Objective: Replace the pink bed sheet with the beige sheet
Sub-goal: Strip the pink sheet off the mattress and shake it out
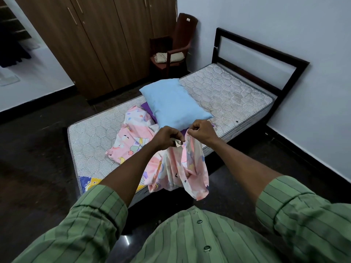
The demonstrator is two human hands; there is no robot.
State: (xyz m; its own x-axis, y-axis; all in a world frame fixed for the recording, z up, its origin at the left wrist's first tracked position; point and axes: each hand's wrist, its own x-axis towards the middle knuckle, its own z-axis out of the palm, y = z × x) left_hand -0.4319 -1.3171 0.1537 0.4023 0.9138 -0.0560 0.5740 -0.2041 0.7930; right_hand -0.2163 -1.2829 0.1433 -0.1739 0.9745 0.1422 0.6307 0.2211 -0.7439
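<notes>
Bare mattress (pixel 224 92), one blue pillow (pixel 174 103), left hand (pixel 167 136) and right hand (pixel 202 130) pinching one pink sheet (pixel 182 168)

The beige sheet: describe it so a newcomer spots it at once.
Look past the bed to the dark wooden chair in the corner, between the wardrobe and the wall. The beige sheet lies folded on its seat. It is plain and pale, unlike the pink cartoon-print sheet on the mattress.
</notes>
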